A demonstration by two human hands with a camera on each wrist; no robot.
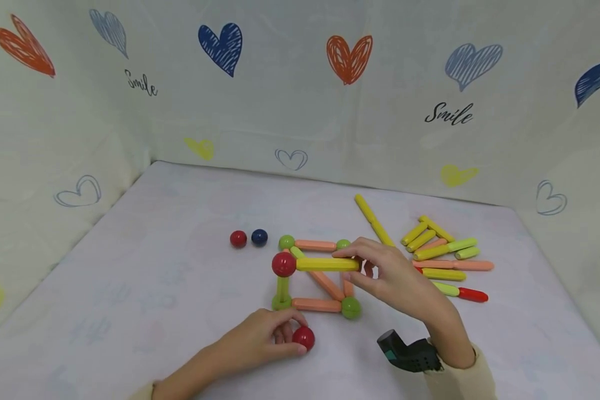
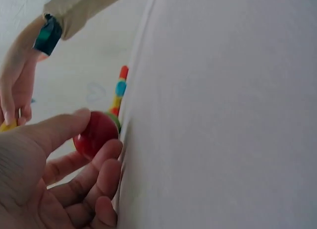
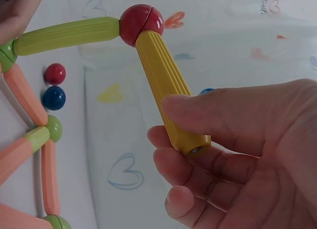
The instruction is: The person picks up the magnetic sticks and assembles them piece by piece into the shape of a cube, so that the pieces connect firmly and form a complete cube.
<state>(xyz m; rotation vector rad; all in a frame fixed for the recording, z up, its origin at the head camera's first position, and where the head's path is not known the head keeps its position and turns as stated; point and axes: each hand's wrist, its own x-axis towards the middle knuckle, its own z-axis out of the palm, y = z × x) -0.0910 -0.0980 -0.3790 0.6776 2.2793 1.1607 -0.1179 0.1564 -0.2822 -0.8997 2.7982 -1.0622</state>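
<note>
Right of centre in the frame, the right hand point(image 1: 395, 278) pinches the far end of a yellow stick point(image 1: 327, 264), thumb above and index finger below, the remaining fingers curled loosely under it. The grip at the tip leaves most of the stick's length bare, and its other end meets a raised red ball point(image 1: 284, 264) near the middle of the picture. That ball sits atop a green stick point(image 1: 282, 289), which rises from the green corner ball point(image 1: 281, 303) at the lower left of a flat square frame point(image 1: 316, 305); since the yellow stick reaches sideways from this single post, the hand probably steadies it against sagging. A diagonal stick point(image 1: 325, 284) spans the square, likely to stiffen it. At lower centre, the left hand point(image 1: 252, 339) holds a second red ball point(image 1: 305, 337) between thumb and index finger, the gap only as wide as the ball and the other fingers half curled, so much of its surface stays exposed. A loose red ball point(image 1: 238, 239) and a blue ball point(image 1: 259, 238) lie side by side left of the square, while loose sticks point(image 1: 432, 252) gather at the right, seemingly kept within reach.
</note>
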